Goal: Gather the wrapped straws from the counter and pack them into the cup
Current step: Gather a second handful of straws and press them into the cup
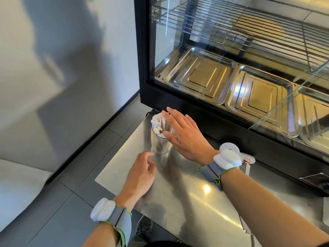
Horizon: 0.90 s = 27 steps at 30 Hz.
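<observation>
A clear plastic cup (159,146) stands upright near the far left corner of the steel counter (187,189). It is packed with paper-wrapped straws (159,123) whose white tops fan out above the rim. My right hand (185,135) is spread flat, fingers apart, against the right side of the straw tops and the cup's rim. Just in front of the cup's base is my left hand (142,172), loosely curled and holding nothing, its index finger reaching toward the base. No loose straws show on the counter.
A black-framed glass display case (231,68) stands right behind the cup, with steel trays (199,75) and wire racks inside. The counter's left edge drops to a grey tiled floor (71,202). A white wall is at left. Both wrists wear grey straps with white pads.
</observation>
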Each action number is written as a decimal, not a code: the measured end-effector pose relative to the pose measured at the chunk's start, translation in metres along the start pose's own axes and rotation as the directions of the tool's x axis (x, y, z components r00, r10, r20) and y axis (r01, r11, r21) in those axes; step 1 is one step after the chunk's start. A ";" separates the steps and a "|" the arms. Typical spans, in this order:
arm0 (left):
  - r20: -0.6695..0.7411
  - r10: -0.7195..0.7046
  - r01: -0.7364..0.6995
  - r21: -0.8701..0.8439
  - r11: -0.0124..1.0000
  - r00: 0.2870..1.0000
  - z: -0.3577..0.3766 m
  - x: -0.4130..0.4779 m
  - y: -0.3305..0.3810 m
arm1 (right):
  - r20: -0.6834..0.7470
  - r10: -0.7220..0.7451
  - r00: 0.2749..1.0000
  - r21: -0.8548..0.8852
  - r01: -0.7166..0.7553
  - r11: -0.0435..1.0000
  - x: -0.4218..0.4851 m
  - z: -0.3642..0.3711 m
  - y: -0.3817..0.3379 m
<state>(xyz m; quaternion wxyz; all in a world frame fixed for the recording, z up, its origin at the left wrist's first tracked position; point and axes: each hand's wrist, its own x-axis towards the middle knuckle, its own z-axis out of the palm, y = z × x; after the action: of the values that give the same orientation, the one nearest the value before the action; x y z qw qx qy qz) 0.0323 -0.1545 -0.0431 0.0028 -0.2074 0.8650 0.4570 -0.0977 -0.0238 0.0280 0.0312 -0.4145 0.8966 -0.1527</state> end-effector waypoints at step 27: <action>0.384 0.199 -0.253 0.097 0.963 0.902 0.102 0.000 0.066 | -0.093 0.758 0.645 0.207 -0.733 0.649 -0.206 0.019 0.065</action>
<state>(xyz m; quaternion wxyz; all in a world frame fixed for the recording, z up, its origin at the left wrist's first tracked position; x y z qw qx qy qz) -0.0107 -0.0415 -0.0504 0.1279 -0.0146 0.8977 0.4214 -0.0072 0.1661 -0.0245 0.0455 0.0105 0.9725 -0.2282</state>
